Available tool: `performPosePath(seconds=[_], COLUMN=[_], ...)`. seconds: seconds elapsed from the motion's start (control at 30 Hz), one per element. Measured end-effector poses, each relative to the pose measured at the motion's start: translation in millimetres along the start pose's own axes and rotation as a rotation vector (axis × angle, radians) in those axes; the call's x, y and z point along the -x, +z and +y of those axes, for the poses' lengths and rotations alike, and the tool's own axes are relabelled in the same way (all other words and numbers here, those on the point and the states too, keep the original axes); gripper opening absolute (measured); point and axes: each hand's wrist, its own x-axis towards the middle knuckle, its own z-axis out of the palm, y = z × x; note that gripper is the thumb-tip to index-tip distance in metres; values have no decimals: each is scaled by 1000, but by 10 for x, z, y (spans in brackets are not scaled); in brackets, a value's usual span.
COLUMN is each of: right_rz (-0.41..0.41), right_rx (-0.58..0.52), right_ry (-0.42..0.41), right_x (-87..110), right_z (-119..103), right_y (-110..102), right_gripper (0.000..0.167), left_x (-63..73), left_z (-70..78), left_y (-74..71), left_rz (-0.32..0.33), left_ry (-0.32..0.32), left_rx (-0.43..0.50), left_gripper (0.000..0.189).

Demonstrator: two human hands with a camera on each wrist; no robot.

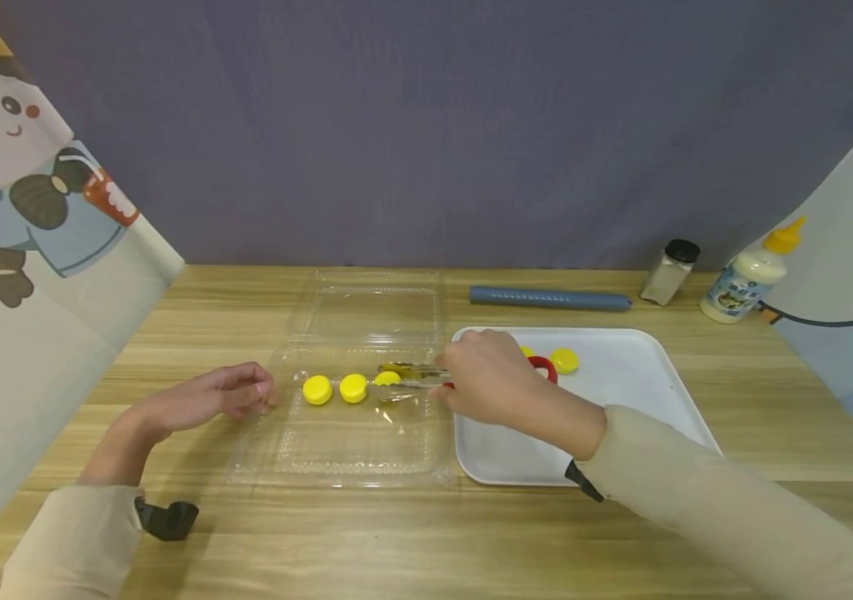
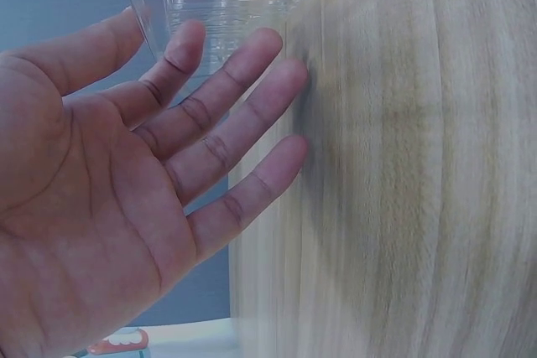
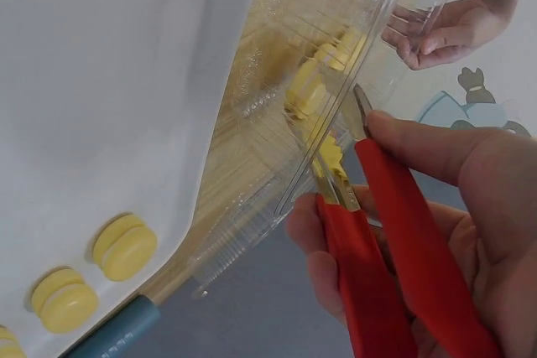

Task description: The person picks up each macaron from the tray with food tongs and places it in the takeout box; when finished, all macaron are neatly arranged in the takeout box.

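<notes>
My right hand [image 1: 490,377] grips metal tongs [image 3: 432,262] with red handles, reaching over the right side of a clear plastic clamshell box [image 1: 344,482]. The box's lid [image 1: 374,304] lies folded back. Inside, a yellow macaron [image 1: 317,390] and a second macaron [image 1: 353,388] sit in a row. A third macaron [image 1: 386,379] is at the tong tips, partly covered by them. Beside the left edge of the box, my left hand [image 1: 224,392] holds nothing; in the left wrist view its fingers are spread loosely, close to the clear plastic.
A white tray [image 1: 621,433] stands right of the box, under my right forearm. More yellow macarons [image 3: 126,247] lie on it near its far edge. Behind it are a blue-grey stick-like tube [image 1: 550,298], a black-capped jar [image 1: 670,272] and a yellow-topped squeeze bottle [image 1: 745,279].
</notes>
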Motion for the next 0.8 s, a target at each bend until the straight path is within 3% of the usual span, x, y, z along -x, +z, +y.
performPosePath(seconds=[0.3, 0.5, 0.63, 0.8], right_rz=[-8, -47, -66, -25], right_rx=[19, -14, -64, -117], right_ry=[17, 46, 77, 75], right_x=[-30, 0, 56, 145], right_z=[-34, -16, 30, 140], right_y=[5, -11, -22, -35], right_gripper=[48, 23, 48, 57], left_x=[-12, -14, -14, -12], left_z=[-7, -5, -6, -6], left_y=[-2, 7, 4, 0], left_rz=[-6, -8, -7, -7], left_ry=[-12, -17, -4, 0], left_rx=[9, 10, 9, 11], left_gripper=[30, 31, 30, 29])
